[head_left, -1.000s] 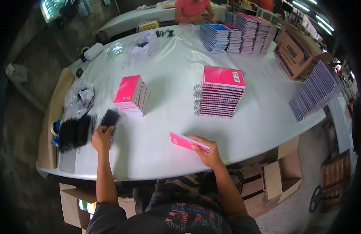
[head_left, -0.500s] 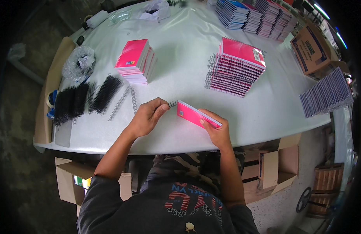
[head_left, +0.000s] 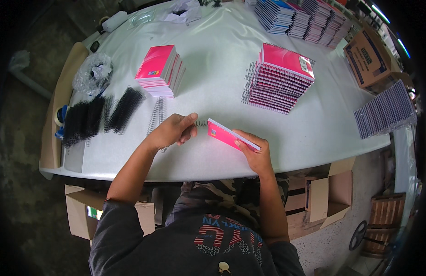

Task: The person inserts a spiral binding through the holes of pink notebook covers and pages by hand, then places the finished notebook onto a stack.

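My right hand point(head_left: 255, 151) grips a thin pink notebook point(head_left: 226, 136) by its right end, thumb on the cover and fingers behind. The notebook is tilted, with its white page edge upward. A dark spiral binding coil point(head_left: 201, 123) sticks out from its upper left corner. At the coil's free end, my left hand point(head_left: 175, 130) holds it between raised thumb and curled fingers; the exact contact is partly hidden. Loose spiral coils point(head_left: 154, 115) lie on the table beside my left hand, partly under it.
Beyond my hands stand a stack of pink notebooks point(head_left: 157, 69) and a taller stack of coil-bound ones point(head_left: 281, 83). Bundles of black coils point(head_left: 125, 110) lie left, near a plastic bag point(head_left: 92, 73). More notebook stacks point(head_left: 309, 23) and a cardboard box point(head_left: 367, 57) are far right.
My left thumb has lifted and its fingers have curled lower. A loose coil beside that hand has shifted right. The notebook and right hand have barely moved.
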